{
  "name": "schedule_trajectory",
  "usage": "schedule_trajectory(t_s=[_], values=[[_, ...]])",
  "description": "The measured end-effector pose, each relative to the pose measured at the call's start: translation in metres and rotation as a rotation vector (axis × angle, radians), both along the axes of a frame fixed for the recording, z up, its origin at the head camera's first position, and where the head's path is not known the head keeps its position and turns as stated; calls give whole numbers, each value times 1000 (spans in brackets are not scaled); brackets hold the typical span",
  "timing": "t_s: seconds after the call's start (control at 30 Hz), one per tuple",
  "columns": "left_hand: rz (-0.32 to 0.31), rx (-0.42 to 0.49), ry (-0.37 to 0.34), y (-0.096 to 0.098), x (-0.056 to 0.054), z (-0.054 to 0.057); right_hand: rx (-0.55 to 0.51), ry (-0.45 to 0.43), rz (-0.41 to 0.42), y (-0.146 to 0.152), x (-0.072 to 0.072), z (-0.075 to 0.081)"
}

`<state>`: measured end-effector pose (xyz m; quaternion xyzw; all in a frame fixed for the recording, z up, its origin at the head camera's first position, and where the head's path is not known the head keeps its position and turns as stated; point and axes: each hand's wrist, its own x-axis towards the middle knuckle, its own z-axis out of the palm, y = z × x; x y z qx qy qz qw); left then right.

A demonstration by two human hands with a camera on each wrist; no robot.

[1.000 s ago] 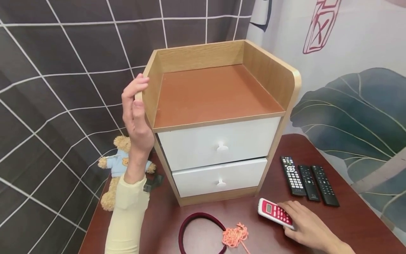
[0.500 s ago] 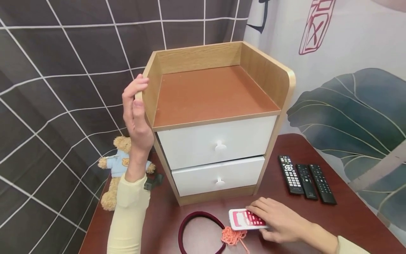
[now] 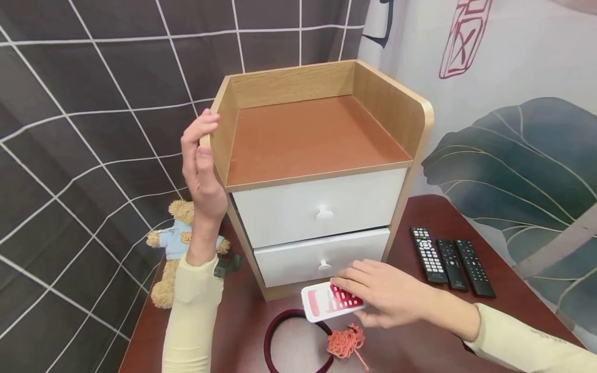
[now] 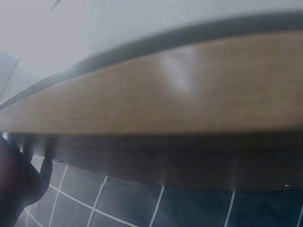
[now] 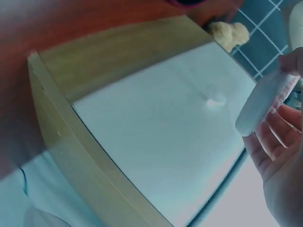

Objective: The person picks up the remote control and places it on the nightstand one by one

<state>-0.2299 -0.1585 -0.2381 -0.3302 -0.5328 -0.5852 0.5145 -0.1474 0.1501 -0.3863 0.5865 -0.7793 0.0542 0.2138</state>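
Observation:
A red-and-white calculator (image 3: 322, 302) is held by its keypad end in my right hand (image 3: 384, 295), thumb and fingers on opposite sides. It is raised before the bottom drawer, above a dark red headband (image 3: 269, 339) and a bundle of orange cord (image 3: 345, 342). In the right wrist view, the calculator (image 5: 265, 101) shows its pale back. My left hand (image 3: 202, 171) holds the left side panel of a small wooden drawer cabinet (image 3: 392, 103), fingertips bent over its edge. In the left wrist view, part of the left hand (image 4: 21, 184) appears dark against the panel.
Both white drawers (image 3: 322, 207) of the cabinet look pushed in. Several black remotes, including a longer one (image 3: 427, 255), lie to the right on the dark red table (image 3: 420, 207). A teddy bear (image 3: 174, 241) in a blue shirt is behind the left forearm.
My right hand has carried the calculator leftward from near the remotes and lifted it to the cabinet's base. The left hand stays on the side panel.

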Motion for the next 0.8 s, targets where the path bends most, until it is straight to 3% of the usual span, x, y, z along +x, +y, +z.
schedule_trajectory(t_s=[0.23,0.5,0.8], values=[[4,3,8,1,-1,5,1,41,29,-8,-10,37],[9,-13,9,-2,-6,-1,-20,103,39,-19,-17,78],[2,-1,-10,1,3,2,-111,110,170,-36,-35,139]])
